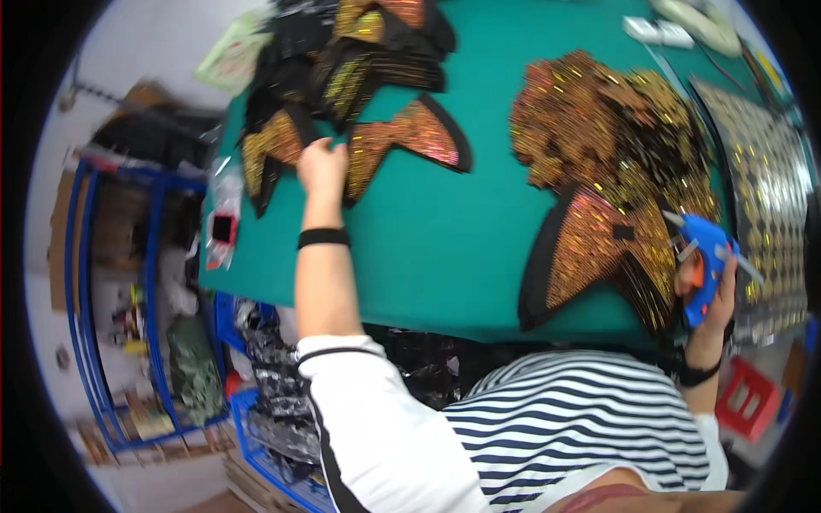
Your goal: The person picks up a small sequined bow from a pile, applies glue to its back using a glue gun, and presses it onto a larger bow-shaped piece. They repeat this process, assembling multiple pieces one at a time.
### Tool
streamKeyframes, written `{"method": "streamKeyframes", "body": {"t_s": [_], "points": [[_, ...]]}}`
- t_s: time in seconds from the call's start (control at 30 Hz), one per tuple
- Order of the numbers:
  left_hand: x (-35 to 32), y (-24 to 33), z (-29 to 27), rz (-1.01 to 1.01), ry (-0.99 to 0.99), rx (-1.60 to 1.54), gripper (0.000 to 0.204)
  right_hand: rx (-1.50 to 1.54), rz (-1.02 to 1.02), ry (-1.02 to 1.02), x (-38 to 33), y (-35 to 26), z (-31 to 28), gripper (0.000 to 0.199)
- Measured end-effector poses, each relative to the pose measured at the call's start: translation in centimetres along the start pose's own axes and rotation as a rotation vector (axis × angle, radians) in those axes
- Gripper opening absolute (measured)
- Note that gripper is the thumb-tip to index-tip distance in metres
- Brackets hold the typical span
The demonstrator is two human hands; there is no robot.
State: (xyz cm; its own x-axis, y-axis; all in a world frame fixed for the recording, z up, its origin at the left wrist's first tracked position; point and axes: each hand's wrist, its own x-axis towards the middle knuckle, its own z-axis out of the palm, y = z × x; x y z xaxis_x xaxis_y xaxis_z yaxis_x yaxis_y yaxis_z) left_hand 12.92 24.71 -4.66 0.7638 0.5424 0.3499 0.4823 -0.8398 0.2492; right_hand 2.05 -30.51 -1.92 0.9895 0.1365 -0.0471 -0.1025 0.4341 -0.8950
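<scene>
The person's right hand [725,289] is closed around the handle of a blue glue gun [706,239] at the right of the frame, its nozzle pointing to the upper left. The left hand [323,164] is at the upper left, fingers bent, beside the dark edge of a sequined fishtail [275,147]; blur hides whether it grips that edge or only touches it.

The step in hand looks to be picking up or placing a fishtail with the left hand while the glue gun is kept ready. The next move would call for a sure pinch on the fabric's edge, with the hot nozzle held clear of the sequins.

The left arm reaches nearly straight up the frame from the lower middle. The right arm is bent and close to the body, entering at the lower right.

Just left of the glue gun, a larger fishtail [590,248] lies flat on the green table [428,248], with a small black patch [623,232] at its narrow part. Another fishtail [419,137] lies right of the left hand. Beyond are a sequined heap [573,115] at the upper right and stacked pieces [380,73] at the upper left.
</scene>
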Motion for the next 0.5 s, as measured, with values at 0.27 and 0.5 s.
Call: {"method": "streamKeyframes", "body": {"t_s": [0.27,0.5], "points": [[-8.4,15.6,-4.6,0.585,-0.326,-0.651,0.014,-0.064,0.042,-0.057,0.5,-0.6,0.1,0.061],[-11.6,23.9,-1.5,0.669,-0.261,-0.468,0.034,-0.129,0.031,-0.094,-0.1,-0.8,0.6,0.058]]}}
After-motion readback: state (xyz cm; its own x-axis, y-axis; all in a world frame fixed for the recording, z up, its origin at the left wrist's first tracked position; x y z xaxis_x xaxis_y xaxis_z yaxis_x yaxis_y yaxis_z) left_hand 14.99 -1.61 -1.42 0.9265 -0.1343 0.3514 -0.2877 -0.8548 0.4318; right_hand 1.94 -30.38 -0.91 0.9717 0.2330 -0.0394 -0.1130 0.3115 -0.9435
